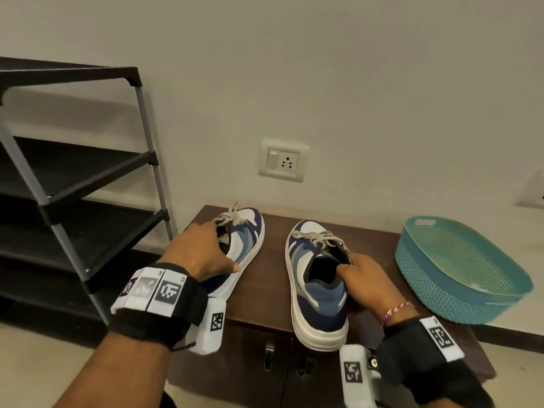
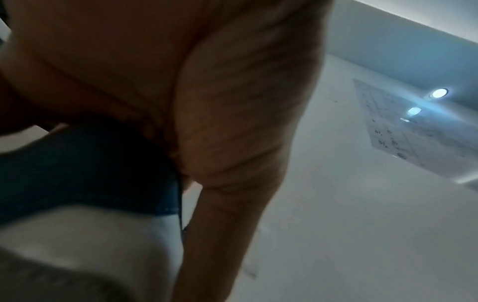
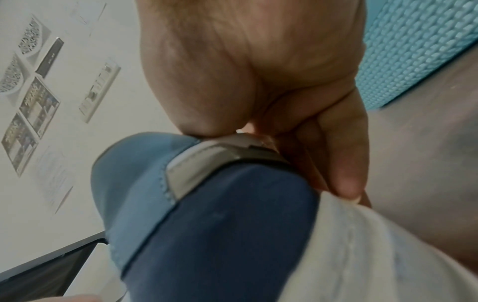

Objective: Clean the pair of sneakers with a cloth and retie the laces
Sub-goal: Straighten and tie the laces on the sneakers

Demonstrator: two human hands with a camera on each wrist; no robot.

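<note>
Two blue, navy and white sneakers with pale laces stand on a dark wooden cabinet top [image 1: 270,278], toes toward the wall. My left hand [image 1: 203,251] grips the left sneaker [image 1: 245,240] at its collar, fingers inside the opening, thumb on the outer side. My right hand [image 1: 365,278] holds the right sneaker [image 1: 312,269] at the collar, thumb inside the opening, fingers down the outer side. The right wrist view shows that sneaker's heel [image 3: 207,214] under my right hand [image 3: 258,81]. In the blurred left wrist view my left hand [image 2: 207,102] lies over the navy heel [image 2: 90,169]. No cloth is in view.
A teal plastic basket [image 1: 459,275] sits on the cabinet's right end, close to my right hand. A black shoe rack [image 1: 73,178] stands at the left against the wall. A wall socket [image 1: 282,161] is behind the sneakers. Cabinet door handles [image 1: 269,357] are below the front edge.
</note>
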